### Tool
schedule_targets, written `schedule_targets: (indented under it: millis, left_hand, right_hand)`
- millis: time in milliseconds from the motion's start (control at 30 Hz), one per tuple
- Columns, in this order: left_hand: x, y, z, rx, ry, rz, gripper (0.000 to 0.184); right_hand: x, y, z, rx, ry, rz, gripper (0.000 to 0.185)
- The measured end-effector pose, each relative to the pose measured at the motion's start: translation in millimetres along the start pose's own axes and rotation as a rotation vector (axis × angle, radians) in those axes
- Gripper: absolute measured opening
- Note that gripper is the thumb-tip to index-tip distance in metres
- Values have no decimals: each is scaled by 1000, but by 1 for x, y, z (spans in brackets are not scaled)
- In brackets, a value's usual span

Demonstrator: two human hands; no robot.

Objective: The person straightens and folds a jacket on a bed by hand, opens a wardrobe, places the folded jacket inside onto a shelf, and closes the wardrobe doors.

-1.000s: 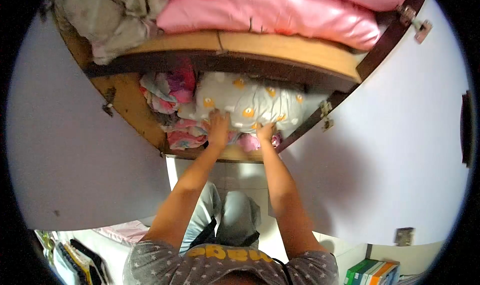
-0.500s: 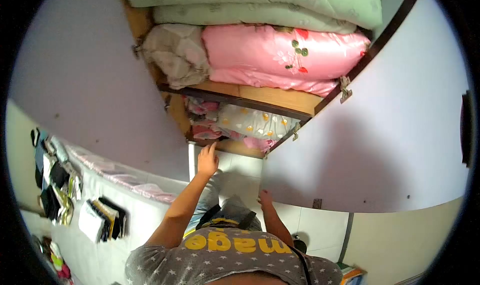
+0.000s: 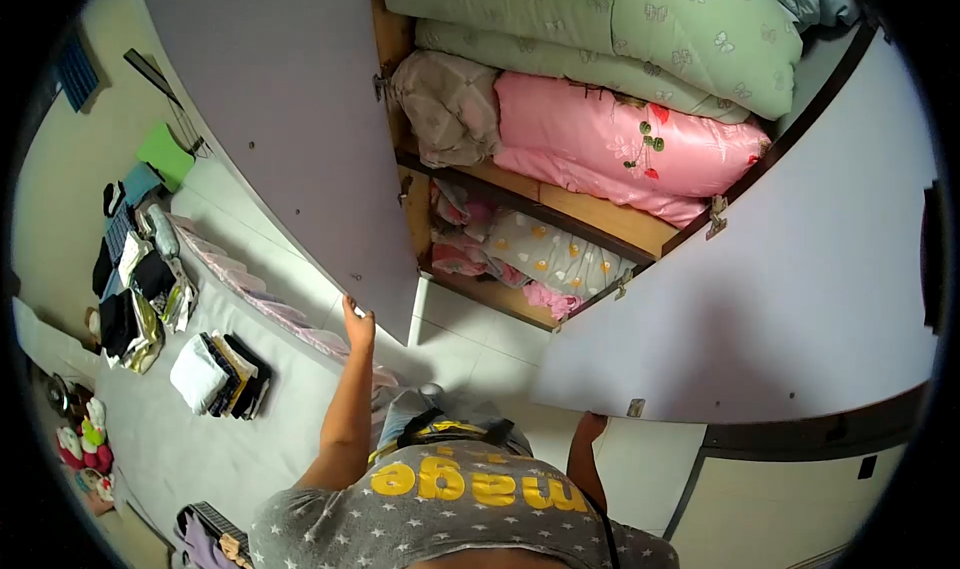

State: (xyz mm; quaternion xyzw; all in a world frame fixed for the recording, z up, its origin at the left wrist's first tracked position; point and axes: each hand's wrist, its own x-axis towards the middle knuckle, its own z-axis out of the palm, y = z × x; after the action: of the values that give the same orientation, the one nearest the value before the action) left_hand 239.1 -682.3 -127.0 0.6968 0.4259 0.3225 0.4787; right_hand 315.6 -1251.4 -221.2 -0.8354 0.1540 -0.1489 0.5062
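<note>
My left hand [image 3: 358, 325] is at the lower edge of the left wardrobe door [image 3: 290, 139], thumb and fingers apart around that edge. My right hand [image 3: 592, 427] is at the bottom edge of the right door [image 3: 760, 299], its fingers mostly hidden behind it. Between the doors, the lower compartment holds a white bundle with yellow prints [image 3: 555, 254] and pink cloths [image 3: 465, 257]. On the shelf above lie a shiny pink quilt [image 3: 620, 144], a crumpled grey-beige cloth [image 3: 445, 104] and green quilts [image 3: 600, 29].
To the left is a bed [image 3: 190, 449] with a folded clothes stack [image 3: 222, 374] and a heap of clothes [image 3: 145, 289]. Stuffed toys [image 3: 90, 439] lie at the far left. A low cream cabinet [image 3: 780, 499] is at the lower right.
Both hands have left the white bundle in the lower compartment and moved to the doors. The left door has swung inward somewhat, and the view has turned, showing more of the bed and upper shelf.
</note>
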Motion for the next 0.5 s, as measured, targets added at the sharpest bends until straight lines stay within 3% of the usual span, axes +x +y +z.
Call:
schedule_targets:
  millis: [100,200,233,267,333,400,500]
  left_hand:
    - [-7,8,-2,-14,-30,11,62]
    - [-8,21,-5,-35,-151,-86,55]
    - [-9,13,-1,-3,-88,-14,43]
    - [-7,7,3,-7,-96,-10,43]
    - [2,-5,11,50,-280,48,36]
    - [-11,31,16,37,-359,123,30]
    - [-28,68,33,-1,-489,92,40]
  right_hand:
    - [-20,-30,-3,-101,-89,-13,34]
    - [-31,-55,11,80,-177,207,33]
    - [-37,-51,20,-149,-274,31,33]
    - [-42,-47,28,-379,-367,-143,33]
    - [-46,-56,51,-231,-542,-28,38]
    - [-48,-137,59,-325,-694,186,45]
    - [-65,-192,77,81,-703,11,66]
